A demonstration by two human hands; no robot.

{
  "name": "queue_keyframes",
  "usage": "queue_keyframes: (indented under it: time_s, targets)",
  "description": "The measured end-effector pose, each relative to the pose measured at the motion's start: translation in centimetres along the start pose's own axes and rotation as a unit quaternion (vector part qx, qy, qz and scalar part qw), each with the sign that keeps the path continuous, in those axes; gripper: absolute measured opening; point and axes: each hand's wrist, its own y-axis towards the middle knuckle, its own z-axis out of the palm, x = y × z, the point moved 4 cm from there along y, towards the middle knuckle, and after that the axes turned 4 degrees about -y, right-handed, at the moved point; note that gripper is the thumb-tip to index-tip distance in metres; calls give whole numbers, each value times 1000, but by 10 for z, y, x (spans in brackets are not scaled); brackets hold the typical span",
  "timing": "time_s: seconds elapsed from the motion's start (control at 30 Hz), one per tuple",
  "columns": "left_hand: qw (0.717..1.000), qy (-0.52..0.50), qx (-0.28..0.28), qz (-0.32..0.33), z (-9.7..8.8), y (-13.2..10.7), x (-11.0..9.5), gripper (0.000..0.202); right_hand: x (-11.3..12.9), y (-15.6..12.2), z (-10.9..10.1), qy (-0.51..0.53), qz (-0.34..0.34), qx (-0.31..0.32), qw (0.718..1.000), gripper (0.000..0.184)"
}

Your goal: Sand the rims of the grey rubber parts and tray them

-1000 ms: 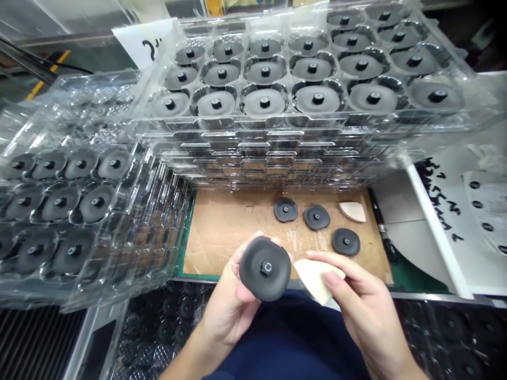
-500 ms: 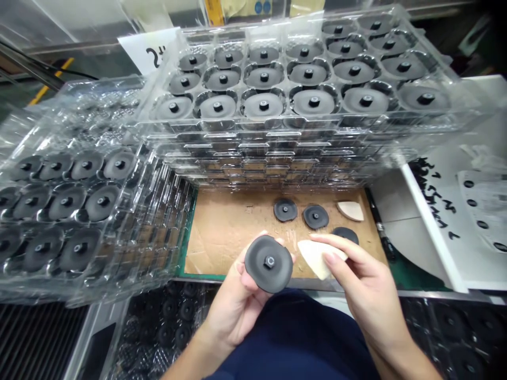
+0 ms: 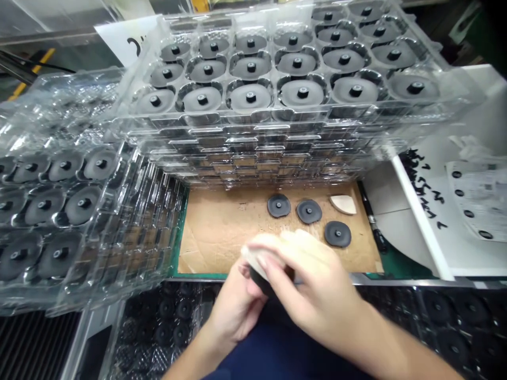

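My left hand grips a black rubber disc, now mostly hidden under my right hand. The right hand lies over the disc and presses a white wedge-shaped pad against it; this hand is blurred by motion. Both hands hover at the near edge of a brown cardboard mat. Three more black discs lie loose on the mat beyond the hands, with another white wedge pad beside them.
A tall stack of clear plastic trays filled with black discs stands behind the mat. More filled trays lean at the left. A white board with handwriting is at the right. Bins of black discs sit below.
My right hand has swung left with the white pad, from beside the disc to on top of it, covering the disc. The left hand and disc dropped slightly lower.
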Motion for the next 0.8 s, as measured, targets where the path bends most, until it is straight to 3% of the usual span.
queue_keyframes:
  time_s: [0.07,0.17,0.23,0.33,0.43,0.53,0.57,0.63,0.73,0.8]
  targets:
    - [1000,-5,28,-13,7,0,-1,46,0,2,-3,-5,-17,-33,999,23]
    - [999,-19,45,-5,8,1,-9,48,-1,-5,-4,40,-16,57,997,20]
    - [998,-21,52,-15,4,2,-12,54,-5,-12,-10,24,15,83,996,19]
    - [998,-20,49,-28,1,4,-12,59,-8,-11,-21,-77,29,41,996,21]
    - [998,-20,55,-32,4,3,-13,57,-5,2,-23,-123,-62,-2,990,27]
    - [996,-23,85,-34,7,0,-17,56,-14,12,-18,-42,-128,9,991,30]
    - [994,-29,95,-34,7,-1,-18,56,-22,12,-17,-12,-99,0,995,29]
    - [991,-56,110,-42,6,-1,-19,56,-46,6,-15,38,33,-54,997,26]
    - [988,-97,111,-54,2,1,-17,51,-78,-24,-2,141,236,-98,956,19]
    - [988,-104,95,-56,-1,4,-15,50,-89,-47,14,201,326,-51,922,24]
